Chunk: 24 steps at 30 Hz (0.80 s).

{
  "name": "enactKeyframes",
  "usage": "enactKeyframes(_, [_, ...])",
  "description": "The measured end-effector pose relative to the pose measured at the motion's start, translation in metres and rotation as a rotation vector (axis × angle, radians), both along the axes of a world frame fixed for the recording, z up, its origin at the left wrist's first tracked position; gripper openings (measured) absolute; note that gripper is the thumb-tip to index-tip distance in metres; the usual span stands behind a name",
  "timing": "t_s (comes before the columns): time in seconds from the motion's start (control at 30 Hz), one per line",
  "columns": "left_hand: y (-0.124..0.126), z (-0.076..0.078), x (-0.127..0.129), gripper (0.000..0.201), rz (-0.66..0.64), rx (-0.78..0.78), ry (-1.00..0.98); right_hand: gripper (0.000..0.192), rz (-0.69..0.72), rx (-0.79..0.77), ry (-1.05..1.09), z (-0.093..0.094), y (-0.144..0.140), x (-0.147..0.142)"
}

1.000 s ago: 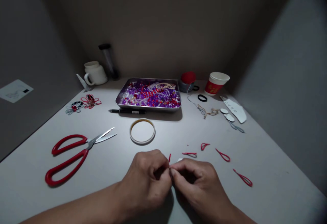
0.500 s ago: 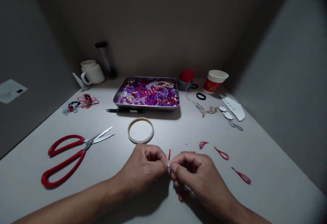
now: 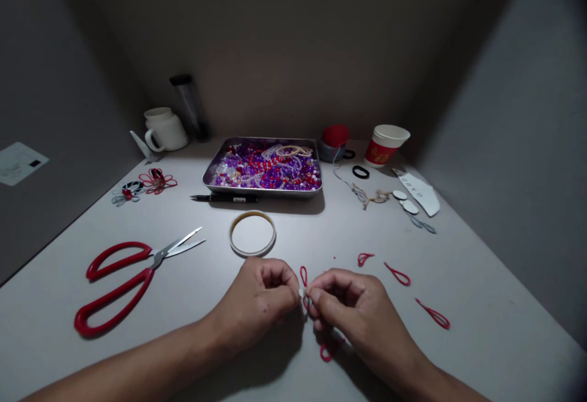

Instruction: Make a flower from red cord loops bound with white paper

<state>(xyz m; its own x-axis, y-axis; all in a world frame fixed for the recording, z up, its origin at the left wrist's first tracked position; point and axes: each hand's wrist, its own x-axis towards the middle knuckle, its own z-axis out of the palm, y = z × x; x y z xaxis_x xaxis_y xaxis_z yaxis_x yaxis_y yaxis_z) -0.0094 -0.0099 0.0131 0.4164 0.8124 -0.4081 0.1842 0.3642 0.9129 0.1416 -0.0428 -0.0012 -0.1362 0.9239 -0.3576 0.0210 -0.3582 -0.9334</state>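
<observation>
My left hand [image 3: 268,292] and my right hand [image 3: 351,307] meet at the front middle of the table, each closed in a pinch. Between their fingertips is a small white piece [image 3: 302,293], its kind hard to make out, with a red cord loop [image 3: 303,275] standing up from it. More red cord shows just below the fingers, mostly covered. Under my right hand another red loop [image 3: 325,352] lies partly hidden. To the right are several loose red cord loops [image 3: 398,275].
Red-handled scissors [image 3: 158,259] lie partly open on the left, beside a tape roll [image 3: 232,243]. A metal tray [image 3: 261,193] of beads stands behind, with a black pen [image 3: 224,198] along its front. Farther back are a white jug [image 3: 167,131], red yarn [image 3: 335,136] and a paper cup [image 3: 387,145].
The red loop above my fingertips has turned and now shows its open shape instead of a thin edge. My right hand has shifted slightly; my left hand stays in place.
</observation>
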Motion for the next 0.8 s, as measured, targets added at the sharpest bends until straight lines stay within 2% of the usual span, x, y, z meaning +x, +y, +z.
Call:
enactKeyframes(0.17, [0.0006, -0.0025, -0.0008, 0.005, 0.042, -0.024, -0.047, 0.018, -0.035, 0.093, 0.151, -0.0033, -0.0014, 0.0065])
enactKeyframes(0.27, [0.0004, -0.0065, -0.0031, 0.005, 0.057, -0.033, -0.098, 0.033, -0.086, 0.094, 0.241, -0.0039, -0.0016, 0.0074])
enactKeyframes(0.33, [0.0004, -0.0076, -0.0044, 0.004, 0.045, -0.03, -0.114, 0.034, -0.08, 0.089, 0.233, -0.0029, -0.0017, 0.0063])
enactKeyframes(0.57, [0.0018, 0.0009, -0.0013, 0.005, -0.044, 0.005, -0.038, 0.02, -0.055, 0.085, 0.148, -0.0001, -0.0004, 0.0016])
enactKeyframes(0.8, [0.002, -0.003, -0.0028, 0.008, -0.065, -0.01, -0.074, 0.029, -0.083, 0.058, 0.204, -0.0012, 0.0025, 0.0011])
